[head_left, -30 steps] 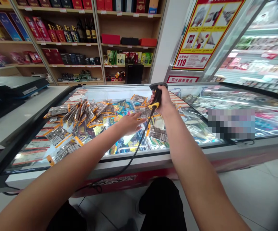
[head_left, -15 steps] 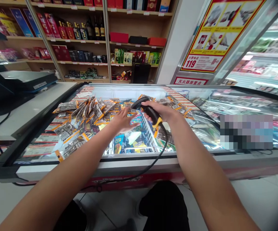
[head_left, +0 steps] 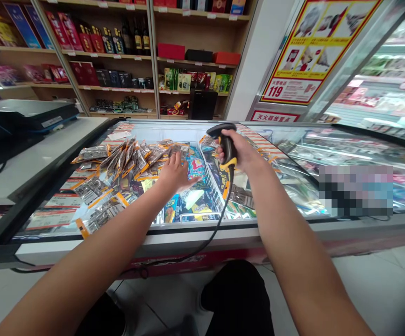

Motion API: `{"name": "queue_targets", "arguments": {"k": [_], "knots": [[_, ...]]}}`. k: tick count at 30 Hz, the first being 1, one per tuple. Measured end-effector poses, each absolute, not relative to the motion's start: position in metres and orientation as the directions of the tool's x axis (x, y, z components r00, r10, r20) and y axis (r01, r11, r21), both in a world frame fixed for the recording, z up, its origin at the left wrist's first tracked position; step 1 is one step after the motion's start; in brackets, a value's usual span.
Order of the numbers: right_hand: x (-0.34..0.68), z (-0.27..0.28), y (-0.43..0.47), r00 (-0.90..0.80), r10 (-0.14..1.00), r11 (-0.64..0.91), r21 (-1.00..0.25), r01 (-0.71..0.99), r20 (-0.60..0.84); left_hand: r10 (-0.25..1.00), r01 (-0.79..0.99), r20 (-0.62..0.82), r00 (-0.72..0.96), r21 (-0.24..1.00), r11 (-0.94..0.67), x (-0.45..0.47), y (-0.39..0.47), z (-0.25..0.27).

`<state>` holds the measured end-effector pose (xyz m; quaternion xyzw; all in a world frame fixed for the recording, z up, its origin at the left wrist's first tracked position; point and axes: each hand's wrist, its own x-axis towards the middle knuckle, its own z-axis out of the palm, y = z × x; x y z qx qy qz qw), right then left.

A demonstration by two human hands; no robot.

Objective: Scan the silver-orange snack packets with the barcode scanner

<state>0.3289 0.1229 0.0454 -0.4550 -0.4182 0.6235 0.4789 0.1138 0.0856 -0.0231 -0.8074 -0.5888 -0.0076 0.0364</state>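
Observation:
My right hand (head_left: 240, 148) is wrapped around the handle of a black and yellow barcode scanner (head_left: 228, 151), held above the glass top of a chest freezer (head_left: 83, 243). Its head points left, and a black cord hangs from the handle. My left hand (head_left: 174, 171) reaches forward with fingers stretched out and thumb apart. Under its fingertips lies a clear snack packet (head_left: 178, 148) with orange edges; whether they touch is hard to tell. To the left, several similar packets (head_left: 123, 158) lie in a heap on the glass, with loose ones (head_left: 92, 190) nearer me.
The scanner cord (head_left: 207, 240) droops across the freezer's front edge. At left stands a counter (head_left: 30, 156) with a scale-like device (head_left: 30, 114). Shelves (head_left: 118, 56) with bottles and boxes line the back, beside a poster (head_left: 317, 51). Colourful bags (head_left: 197, 200) show through the glass.
My right hand has drawn the scanner up and to the right, away from my left hand, and turned it more upright. My left hand stays nearly in place over the packets.

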Motion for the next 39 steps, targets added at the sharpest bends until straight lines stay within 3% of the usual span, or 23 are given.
{"name": "queue_targets", "arguments": {"k": [5,10,14,20,26,30,35,39], "knots": [[0.351,0.050,0.140,0.201,0.978,0.057,-0.846,-0.531,-0.060,0.925,0.932,0.140,0.353,-0.138,-0.334,0.123,0.078,-0.019],[0.366,0.048,0.152,0.316,0.949,0.196,-0.784,-0.590,0.000,0.727,0.734,0.105,0.679,-0.115,-0.669,0.158,0.085,-0.012],[0.362,0.047,0.148,0.296,0.954,0.145,-0.810,-0.568,-0.037,0.579,0.578,0.010,0.815,-0.078,-0.812,0.187,0.100,-0.009],[0.347,0.050,0.134,0.082,0.988,-0.071,-0.844,-0.532,-0.134,0.592,0.589,-0.009,0.806,-0.092,-0.803,0.178,0.106,-0.014],[0.340,0.052,0.130,-0.007,0.982,-0.171,-0.875,-0.453,-0.188,0.678,0.668,-0.014,0.735,-0.160,-0.727,0.134,0.090,-0.012],[0.341,0.053,0.126,-0.064,0.978,-0.206,-0.900,-0.384,-0.197,0.795,0.780,-0.002,0.606,-0.194,-0.595,0.116,0.088,-0.009],[0.338,0.054,0.113,-0.261,0.907,-0.353,-0.935,-0.040,-0.331,0.848,0.838,-0.012,0.529,-0.148,-0.525,0.113,0.095,-0.014],[0.331,0.052,0.103,-0.332,0.860,-0.330,-0.919,0.217,-0.388,0.863,0.860,-0.019,0.506,-0.070,-0.506,0.113,0.097,-0.020]]}}
